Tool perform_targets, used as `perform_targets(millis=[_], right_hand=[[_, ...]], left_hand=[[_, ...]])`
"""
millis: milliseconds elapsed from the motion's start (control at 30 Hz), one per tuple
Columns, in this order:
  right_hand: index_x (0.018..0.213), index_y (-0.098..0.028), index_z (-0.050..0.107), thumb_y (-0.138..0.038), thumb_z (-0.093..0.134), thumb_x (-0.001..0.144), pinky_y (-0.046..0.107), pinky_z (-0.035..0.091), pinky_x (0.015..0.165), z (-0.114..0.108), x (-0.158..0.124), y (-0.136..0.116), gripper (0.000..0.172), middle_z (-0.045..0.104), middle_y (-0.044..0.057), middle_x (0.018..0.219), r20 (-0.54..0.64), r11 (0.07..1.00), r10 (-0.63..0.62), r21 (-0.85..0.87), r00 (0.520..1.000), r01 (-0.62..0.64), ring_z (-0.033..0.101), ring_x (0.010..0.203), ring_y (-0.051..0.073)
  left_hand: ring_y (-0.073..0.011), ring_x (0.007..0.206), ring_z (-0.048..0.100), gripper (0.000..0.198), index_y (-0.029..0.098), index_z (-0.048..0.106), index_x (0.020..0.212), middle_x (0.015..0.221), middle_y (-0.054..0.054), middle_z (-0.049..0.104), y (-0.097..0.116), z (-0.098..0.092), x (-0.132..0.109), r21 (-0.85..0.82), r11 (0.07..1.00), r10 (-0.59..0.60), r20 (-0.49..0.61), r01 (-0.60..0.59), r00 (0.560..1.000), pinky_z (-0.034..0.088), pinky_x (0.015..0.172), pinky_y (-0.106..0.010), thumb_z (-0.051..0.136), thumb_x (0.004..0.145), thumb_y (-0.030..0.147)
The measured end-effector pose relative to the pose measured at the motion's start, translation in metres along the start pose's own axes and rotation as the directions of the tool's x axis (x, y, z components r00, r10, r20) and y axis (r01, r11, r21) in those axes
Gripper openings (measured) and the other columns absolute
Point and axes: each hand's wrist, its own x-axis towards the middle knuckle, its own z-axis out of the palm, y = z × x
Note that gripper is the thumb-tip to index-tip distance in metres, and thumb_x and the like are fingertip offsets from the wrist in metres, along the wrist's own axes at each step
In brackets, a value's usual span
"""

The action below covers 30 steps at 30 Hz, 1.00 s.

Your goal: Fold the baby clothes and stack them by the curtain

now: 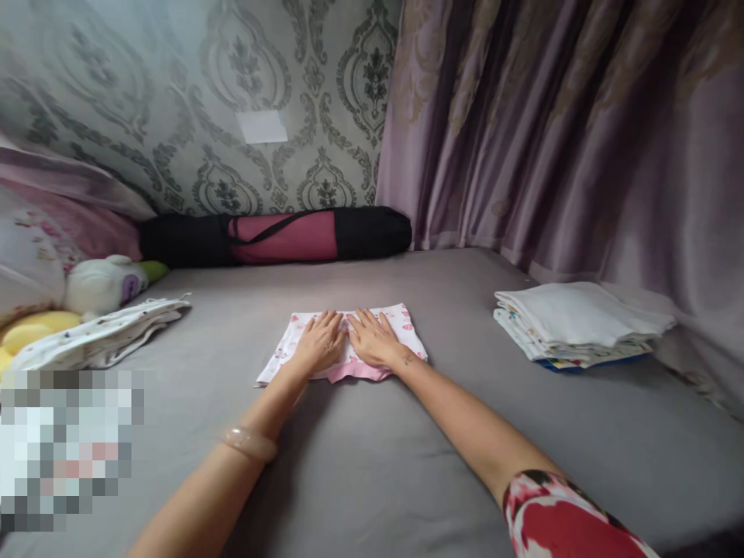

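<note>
A white cloth item with pink prints and a pink edge (361,370) lies folded on the grey bed sheet (372,449); it looks like a small garment, though its exact kind is not plain. My left hand (319,341) presses flat on its left half, fingers stretched forward. On the right half rests my right hand (373,338), also flat with its fingers out. The two hands nearly meet in the middle and cover much of the print. A pale bangle (249,443) circles my left forearm.
Folded white cloths (581,318) are stacked at the right. At the left lie a spotted white cloth (110,333), a plush toy (105,287) and a pillow (29,263). A long black and dark pink bag (284,236) lies along the wall, beside purple curtains (523,132).
</note>
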Motion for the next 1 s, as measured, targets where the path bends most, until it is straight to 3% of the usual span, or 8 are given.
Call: perform_targets(millis=[167, 333, 500, 600, 700, 833, 933, 1000], right_hand=[[0.147, -0.016, 0.033, -0.036, 0.027, 0.097, 0.050, 0.009, 0.115, 0.006, 0.000, -0.002, 0.054, 0.027, 0.012, 0.155, -0.042, 1.000, 0.010, -0.008, 0.999, -0.010, 0.020, 0.143, 0.027], [0.147, -0.012, 0.033, -0.036, 0.024, 0.098, 0.047, 0.011, 0.116, -0.009, -0.007, 0.006, 0.055, 0.028, 0.015, 0.154, 0.022, 0.999, -0.045, 0.022, 0.999, 0.044, 0.020, 0.143, 0.025], [0.146, -0.010, 0.036, -0.042, 0.025, 0.098, 0.048, 0.006, 0.116, -0.027, -0.024, 0.036, 0.058, 0.023, 0.016, 0.156, -0.012, 0.998, 0.061, -0.018, 0.998, -0.061, 0.014, 0.145, 0.027], [0.146, -0.012, 0.035, -0.044, 0.025, 0.098, 0.050, 0.009, 0.115, -0.027, -0.033, 0.052, 0.059, 0.023, 0.015, 0.156, 0.004, 0.993, 0.114, -0.020, 0.993, -0.114, 0.014, 0.144, 0.028], [0.146, -0.015, 0.035, -0.044, 0.026, 0.098, 0.050, 0.014, 0.114, -0.020, -0.036, 0.058, 0.057, 0.025, 0.014, 0.155, -0.010, 0.991, 0.134, 0.017, 0.991, -0.133, 0.016, 0.144, 0.028], [0.144, -0.016, 0.039, -0.043, 0.031, 0.097, 0.049, 0.015, 0.115, -0.011, -0.035, 0.060, 0.054, 0.028, 0.013, 0.154, -0.070, 0.988, 0.144, 0.068, 0.987, -0.140, 0.018, 0.143, 0.028], [0.142, -0.010, 0.040, -0.039, 0.036, 0.096, 0.042, 0.017, 0.116, -0.009, -0.036, 0.063, 0.055, 0.028, 0.017, 0.154, -0.141, 0.978, 0.180, 0.127, 0.973, -0.163, 0.019, 0.143, 0.026], [0.142, -0.005, 0.038, -0.033, 0.039, 0.095, 0.035, 0.021, 0.115, -0.012, -0.039, 0.065, 0.055, 0.031, 0.019, 0.151, -0.203, 0.960, 0.240, 0.193, 0.949, -0.202, 0.024, 0.142, 0.023]], left_hand=[[-0.0274, 0.137, 0.036, 0.045, 0.017, 0.043, 0.138, 0.147, -0.013, 0.042, 0.009, 0.005, -0.001, 0.089, 0.996, -0.001, 0.028, -0.001, 1.000, 0.029, 0.109, -0.048, 0.027, 0.098, 0.033], [-0.0273, 0.135, 0.038, 0.046, 0.015, 0.045, 0.136, 0.146, -0.015, 0.043, 0.004, -0.009, -0.004, 0.100, 0.994, 0.033, 0.106, -0.044, 0.994, 0.031, 0.108, -0.047, 0.026, 0.099, 0.035], [-0.0297, 0.137, 0.035, 0.051, 0.013, 0.045, 0.136, 0.145, -0.018, 0.042, -0.018, -0.022, -0.018, 0.161, 0.986, -0.061, 0.082, 0.047, 0.995, 0.023, 0.112, -0.052, 0.028, 0.097, 0.040], [-0.0306, 0.142, 0.025, 0.053, 0.015, 0.039, 0.141, 0.150, -0.015, 0.035, -0.034, -0.017, -0.025, 0.108, 0.985, -0.147, 0.142, 0.132, 0.979, 0.024, 0.110, -0.055, 0.024, 0.097, 0.042], [-0.0296, 0.143, 0.020, 0.054, 0.018, 0.036, 0.143, 0.152, -0.013, 0.032, -0.046, -0.006, -0.026, 0.072, 0.987, -0.152, 0.192, 0.141, 0.970, 0.026, 0.109, -0.053, 0.022, 0.096, 0.042], [-0.0308, 0.143, 0.021, 0.053, 0.019, 0.040, 0.140, 0.151, -0.012, 0.034, -0.058, 0.007, -0.026, 0.073, 0.994, -0.095, 0.157, 0.085, 0.983, 0.028, 0.108, -0.055, 0.023, 0.095, 0.040], [-0.0330, 0.140, 0.026, 0.051, 0.016, 0.048, 0.133, 0.146, -0.016, 0.041, -0.060, 0.010, -0.025, 0.039, 0.999, -0.025, 0.093, 0.022, 0.995, 0.032, 0.106, -0.055, 0.024, 0.093, 0.036], [-0.0340, 0.136, 0.034, 0.053, 0.010, 0.050, 0.128, 0.140, -0.020, 0.047, -0.058, 0.007, -0.025, 0.025, 0.997, -0.075, 0.036, 0.074, 0.997, 0.035, 0.104, -0.053, 0.022, 0.092, 0.036]])
